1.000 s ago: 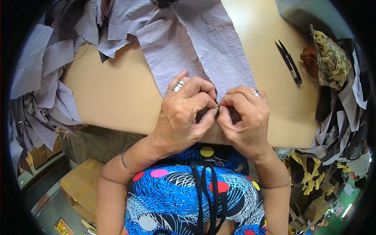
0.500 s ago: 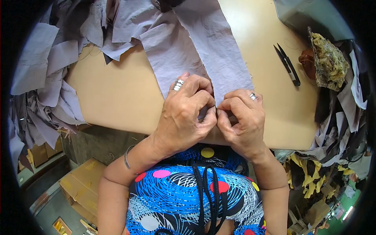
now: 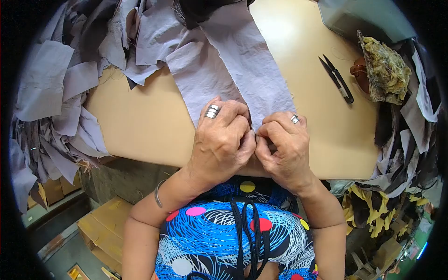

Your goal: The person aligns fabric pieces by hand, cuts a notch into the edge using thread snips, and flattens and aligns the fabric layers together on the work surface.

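Note:
A long greyish-mauve fabric piece [image 3: 254,60] runs down the table to my fingers, with a seam or slit along its middle. My left hand [image 3: 223,140] is closed in a pinch at the near end of that line, on the fabric's left part. Right beside it, my right hand [image 3: 284,142] pinches the right part, and the fingertips of both hands almost touch. Whatever small bit of edge or thread lies between the fingertips is hidden. Thread snips [image 3: 338,79] lie on the table beyond my right hand, apart from it.
Heaped mauve cloth pieces [image 3: 42,84] hang over the table's left side. At the right stand a bundle of tangled yellowish thread [image 3: 387,70], a brown object [image 3: 360,74] and more hanging scraps [image 3: 415,126]. A greyish translucent bin [image 3: 364,18] is at the back right. A cardboard box [image 3: 107,224] sits below left.
The view has shifted slightly. Both hands keep their pinch at the fabric's near end, with the fingertips a little closer together and the fabric drawn slightly differently.

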`<state>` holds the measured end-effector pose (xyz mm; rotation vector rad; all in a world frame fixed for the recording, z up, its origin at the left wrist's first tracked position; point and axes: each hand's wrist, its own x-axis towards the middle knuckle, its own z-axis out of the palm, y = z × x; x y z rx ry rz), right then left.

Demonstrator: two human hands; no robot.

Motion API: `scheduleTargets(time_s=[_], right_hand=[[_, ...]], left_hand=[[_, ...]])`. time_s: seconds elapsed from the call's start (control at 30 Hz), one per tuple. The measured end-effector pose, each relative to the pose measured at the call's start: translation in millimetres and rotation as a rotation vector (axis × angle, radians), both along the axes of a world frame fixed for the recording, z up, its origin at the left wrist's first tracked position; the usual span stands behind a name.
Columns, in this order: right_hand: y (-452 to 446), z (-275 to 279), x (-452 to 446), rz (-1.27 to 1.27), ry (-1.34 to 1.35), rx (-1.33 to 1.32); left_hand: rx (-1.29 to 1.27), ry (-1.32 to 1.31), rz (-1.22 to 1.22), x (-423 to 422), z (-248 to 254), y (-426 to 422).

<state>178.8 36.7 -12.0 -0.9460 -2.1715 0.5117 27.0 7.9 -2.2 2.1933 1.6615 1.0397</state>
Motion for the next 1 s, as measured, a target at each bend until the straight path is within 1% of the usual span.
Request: scheduleTargets(time_s=[0.07,0.17,0.27,0.37,0.47,0.57,0.67,0.77,0.87,0.97,1.0], right_hand=[[0.0,-0.5,0.2,-0.001,-0.009,0.007],[0.8,-2.3,-0.1,-0.017,0.007,0.022],[1.4,-2.2,0.2,-0.013,0.002,0.019],[1.3,-2.2,0.0,-0.015,0.003,0.01],[1.3,-1.8,-0.9,-0.016,-0.001,0.016],[2.1,-1.8,-0.8,-0.016,0.018,0.007],[2.4,-0.2,0.1,-0.038,0.016,-0.044],[4.1,3.1,4.6,-0.035,-0.001,-0.097],[4.7,8.9,5.6,-0.034,-0.027,-0.143],[7.4,16.8,2.0,-0.048,0.027,-0.201],[8.6,17.5,0.4,-0.048,-0.004,-0.179]], left_hand=[[0.041,0.07,0.015,1.2,-1.3,1.9],[0.08,0.072,0.021,1.8,-3.6,3.7],[0.179,0.11,0.038,4.0,-9.3,6.5],[0.184,0.115,0.049,3.1,-10.9,6.9],[0.121,0.132,0.057,2.4,-11.3,6.0],[0.095,0.061,0.065,0.9,-8.5,6.4],[0.073,-0.073,0.068,-1.5,-9.7,7.5],[-0.082,-0.261,0.087,-3.9,-8.1,6.1],[-0.068,-0.275,0.076,-4.3,-7.4,7.2],[-0.084,-0.263,0.053,-4.8,-7.1,6.0],[-0.077,-0.262,0.05,-4.8,-7.5,5.8]])
